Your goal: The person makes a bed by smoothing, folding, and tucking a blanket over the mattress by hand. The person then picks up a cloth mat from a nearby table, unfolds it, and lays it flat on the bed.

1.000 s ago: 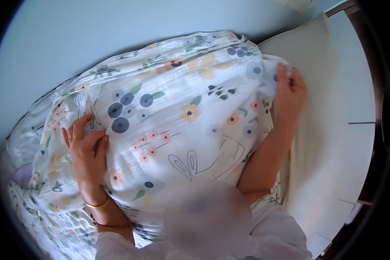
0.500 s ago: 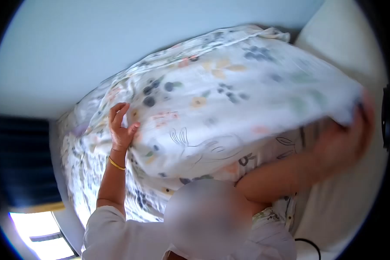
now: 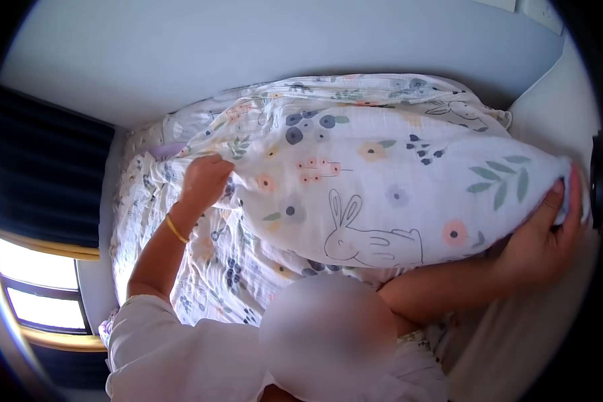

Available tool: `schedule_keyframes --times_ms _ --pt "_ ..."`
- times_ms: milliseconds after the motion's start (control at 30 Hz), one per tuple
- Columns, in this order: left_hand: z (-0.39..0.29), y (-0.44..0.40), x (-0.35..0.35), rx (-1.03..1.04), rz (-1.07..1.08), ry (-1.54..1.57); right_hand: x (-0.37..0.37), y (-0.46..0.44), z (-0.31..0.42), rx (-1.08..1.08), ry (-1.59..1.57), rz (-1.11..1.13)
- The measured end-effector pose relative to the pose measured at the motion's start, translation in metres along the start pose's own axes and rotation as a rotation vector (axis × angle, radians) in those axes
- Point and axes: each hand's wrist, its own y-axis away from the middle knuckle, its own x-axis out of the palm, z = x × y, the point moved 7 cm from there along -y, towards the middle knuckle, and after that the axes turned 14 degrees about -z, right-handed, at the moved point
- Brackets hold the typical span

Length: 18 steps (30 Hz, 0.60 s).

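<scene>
A white blanket [image 3: 382,181] printed with flowers, leaves and a rabbit is stretched sideways between my hands. My left hand [image 3: 209,179], below a yellow bangle [image 3: 177,228], is closed round a gathered fold at the blanket's left end. At the far right, my right hand [image 3: 546,234] pinches the blanket's corner between thumb and fingers. Its fingertips are partly covered by the cloth. The blanket hangs fairly taut, its lower edge above my right forearm.
More crumpled printed cloth [image 3: 211,288] covers the bed beneath. A pale blue wall [image 3: 201,60] runs along the back. Dark blue curtains [image 3: 47,174] and a bright window [image 3: 43,301] are at the left. A pale surface [image 3: 549,100] stands on the right.
My left hand was open with fingers spread; it has closed on the blanket. My right hand, blurred before, is steadier and slightly lower. The blanket is now spread flatter, the rabbit print clear.
</scene>
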Motion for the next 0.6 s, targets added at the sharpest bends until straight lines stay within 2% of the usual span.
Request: schedule_keyframes --times_ms 67,100,200,300,400,433,533,600 --pt "0.011 -0.003 -0.023 -0.078 -0.107 -0.059 0.006 0.005 0.006 -0.004 0.092 0.04" --pt "0.02 -0.001 -0.03 -0.081 -0.14 -0.073 0.005 0.004 0.003 0.075 0.073 0.0" --pt "0.043 -0.005 -0.058 -0.088 -0.275 -0.157 -0.002 0.0 -0.012 0.044 0.002 -0.131" --pt "0.032 -0.023 -0.091 -0.138 -0.343 -0.19 -0.02 0.002 -0.008 0.178 0.108 -0.351" --pt "0.024 -0.027 -0.104 -0.07 -0.408 -0.254 -0.035 -0.002 -0.002 0.128 0.271 -0.447" --pt "0.022 -0.026 -0.106 -0.049 -0.449 -0.266 -0.046 -0.001 -0.009 0.13 0.155 -0.524" --pt "0.027 -0.013 -0.12 -0.129 -0.611 -0.214 -0.066 -0.007 -0.012 0.096 0.125 -0.584" --pt "0.037 -0.004 -0.125 -0.27 -0.654 -0.139 -0.075 -0.011 -0.012 0.097 0.127 -0.566"
